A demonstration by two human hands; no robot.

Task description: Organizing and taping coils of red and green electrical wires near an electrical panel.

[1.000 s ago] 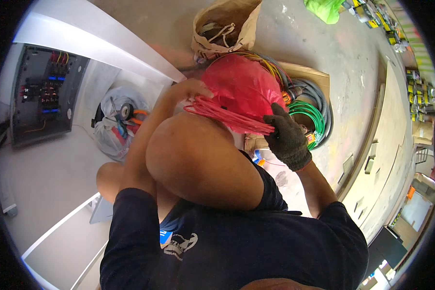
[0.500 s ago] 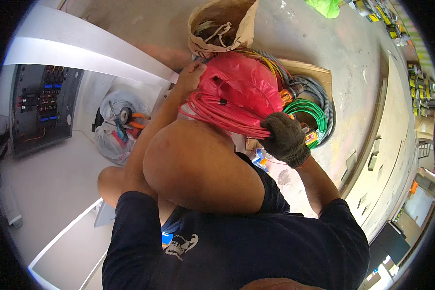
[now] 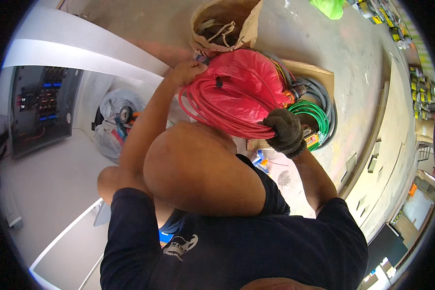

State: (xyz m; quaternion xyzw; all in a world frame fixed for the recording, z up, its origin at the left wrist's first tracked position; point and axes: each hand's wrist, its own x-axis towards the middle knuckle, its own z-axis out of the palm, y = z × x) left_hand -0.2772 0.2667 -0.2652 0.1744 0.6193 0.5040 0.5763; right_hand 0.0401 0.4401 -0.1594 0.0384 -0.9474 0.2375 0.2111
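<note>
Knee (image 3: 171, 152), raised; right hand (image 3: 284, 129), dark-gloved, fingers wrapped round the right end of a coil of red cable (image 3: 222, 110); coil just beyond the knee, lying against a red plastic bag (image 3: 249, 67); left hand (image 3: 187, 73), bare, fingers curled at the bag's left edge, grip unclear; green cable (image 3: 320, 111), looped, right of the bag; paper bag (image 3: 249, 35), mouth gaping, beyond all.

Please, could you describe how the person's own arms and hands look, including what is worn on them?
The left hand shows no glove. The right hand wears a dark, brownish-grey glove that looks knitted. Both sleeves are dark navy and end around the elbows, leaving the forearms uncovered.
</note>
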